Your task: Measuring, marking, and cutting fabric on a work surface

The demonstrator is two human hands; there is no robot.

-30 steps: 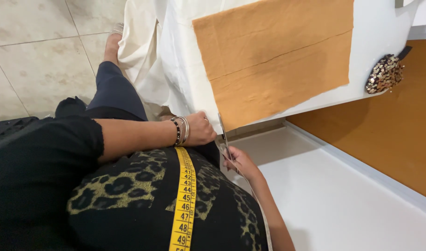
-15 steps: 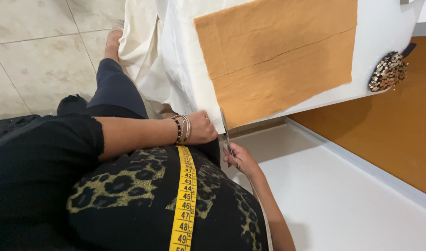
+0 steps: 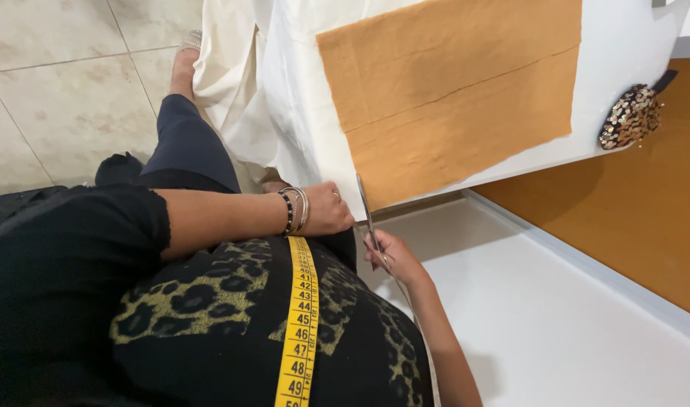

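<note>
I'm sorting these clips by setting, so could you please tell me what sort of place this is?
Probably a sewing or tailoring workroom. The right hand holds scissors at the edge of tan fabric spread on a white table, and a yellow measuring tape hangs down the person's front.

Paper (image 3: 450,98) on cloth (image 3: 300,113); scissors (image 3: 367,215) at edge

- Scissors (image 3: 369,218): thin blades of bright, smooth metal.
- Tan fabric (image 3: 454,90) in the upper middle of the frame: matt woven cloth, slightly creased, with a coarse look.
- White cloth (image 3: 300,105) beneath it: soft, matt, falling in folds.
- Measuring tape (image 3: 300,324): yellow, smooth, faintly glossy.
- Sequinned pad (image 3: 630,117) at the upper right: glittering, rough.
- Floor (image 3: 66,98): glossy beige tile.
</note>
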